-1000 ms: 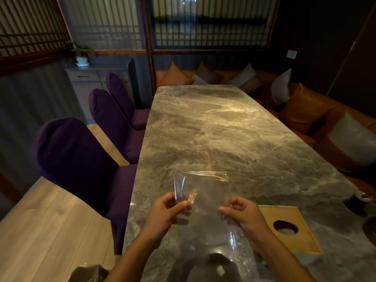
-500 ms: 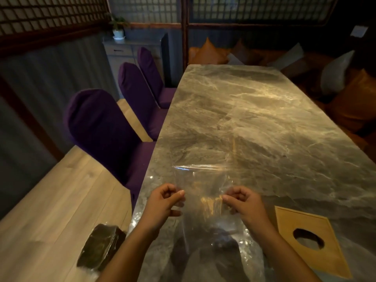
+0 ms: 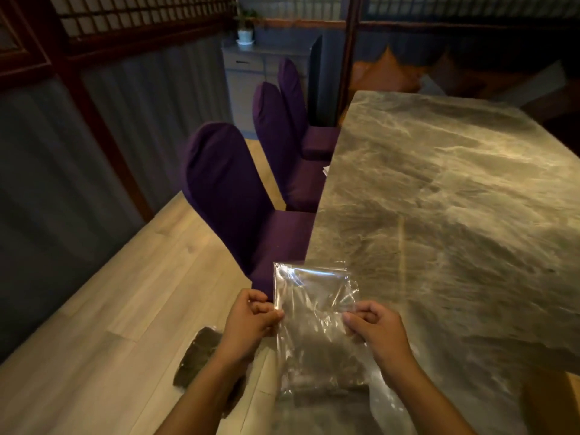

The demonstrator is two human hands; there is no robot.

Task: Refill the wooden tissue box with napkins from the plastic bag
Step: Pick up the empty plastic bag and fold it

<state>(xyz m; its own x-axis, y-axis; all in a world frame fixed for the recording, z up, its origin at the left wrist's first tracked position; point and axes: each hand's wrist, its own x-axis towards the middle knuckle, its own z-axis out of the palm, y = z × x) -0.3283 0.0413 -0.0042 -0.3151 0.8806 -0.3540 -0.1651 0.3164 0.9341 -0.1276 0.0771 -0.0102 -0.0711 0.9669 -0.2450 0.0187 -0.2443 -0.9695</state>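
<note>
A clear plastic bag (image 3: 314, 309) hangs upright in front of me over the near left edge of the marble table (image 3: 455, 215). My left hand (image 3: 251, 321) pinches its left edge and my right hand (image 3: 376, 331) pinches its right edge. The bag's upper part looks flat and see-through; something dark shows through its lower part, too blurred to tell. A corner of the wooden tissue box (image 3: 549, 400) shows at the lower right edge.
Three purple chairs (image 3: 226, 189) line the table's left side. A dark wrapped package (image 3: 201, 356) lies on the wooden floor below my left arm. A cabinet with a potted plant (image 3: 244, 29) stands at the back, orange cushions beyond the table.
The view has swung left, so the wooden box has slid almost out of frame. Both hands keep holding the bag, which now sits over the table's left edge.
</note>
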